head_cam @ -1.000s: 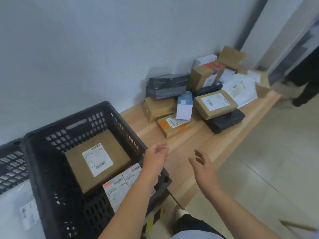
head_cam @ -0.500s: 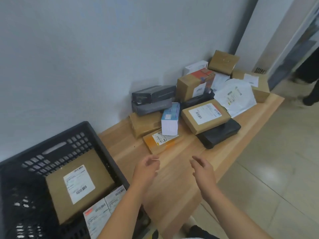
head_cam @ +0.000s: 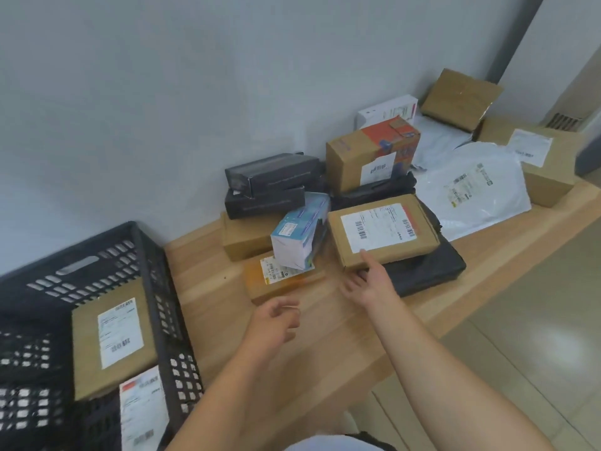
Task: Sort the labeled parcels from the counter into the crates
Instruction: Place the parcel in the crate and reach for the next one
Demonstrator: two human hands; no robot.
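Note:
A heap of labeled parcels lies on the wooden counter (head_cam: 201,288) against the wall. Nearest me are a flat brown box with a white label (head_cam: 380,232) resting on a black bag (head_cam: 429,271), a blue-white carton (head_cam: 300,234) tilted on end, and an orange-brown flat parcel (head_cam: 276,278). My right hand (head_cam: 370,281) reaches out with fingers spread, its fingertips at the front edge of the flat brown box. My left hand (head_cam: 276,320) hovers over the counter just short of the orange parcel, fingers loosely curled, holding nothing. A black crate (head_cam: 153,265) at the left holds a brown labeled box (head_cam: 113,336).
Further back sit two black boxes (head_cam: 270,187), a brown box with red print (head_cam: 370,157), a white mailer bag (head_cam: 471,196), and more cardboard boxes (head_cam: 540,164) at the counter's far right end. A white labeled parcel (head_cam: 143,408) lies in the crate's near corner. Tiled floor lies to the right.
Both hands moved away from the crate and forward toward the parcel heap. The right hand has reached the flat brown box. The view has swung right, so the crate sits further left.

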